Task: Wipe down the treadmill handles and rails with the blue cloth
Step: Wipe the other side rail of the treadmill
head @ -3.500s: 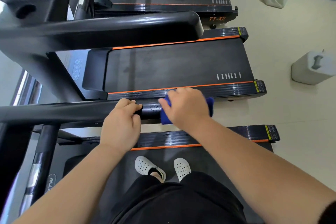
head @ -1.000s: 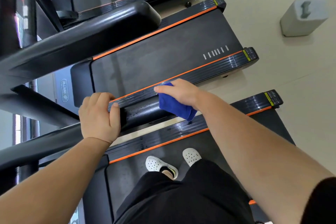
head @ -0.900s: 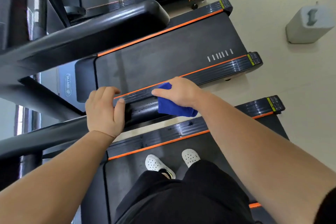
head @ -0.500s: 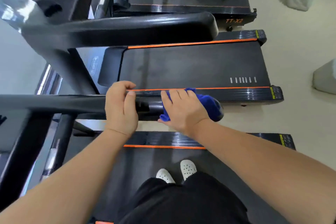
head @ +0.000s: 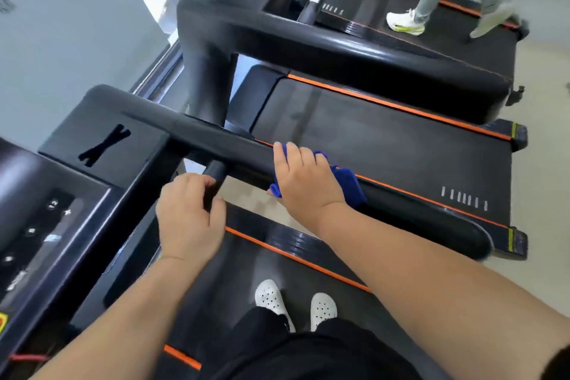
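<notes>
Head view: your right hand (head: 308, 185) lies curved over the blue cloth (head: 350, 183), clamping it on the glossy black side rail (head: 410, 213) about midway along. Bare rail runs on to its rounded end near the beige floor (head: 543, 182). Your left hand (head: 188, 216) wraps the short round grip (head: 216, 174) jutting out beside the console (head: 101, 145). Just past the rail lies a matte, orange-edged neighbouring belt (head: 385, 145), and beyond it another person (head: 431, 3) walks. White perforated clogs (head: 271, 299) stand on your own belt.
</notes>
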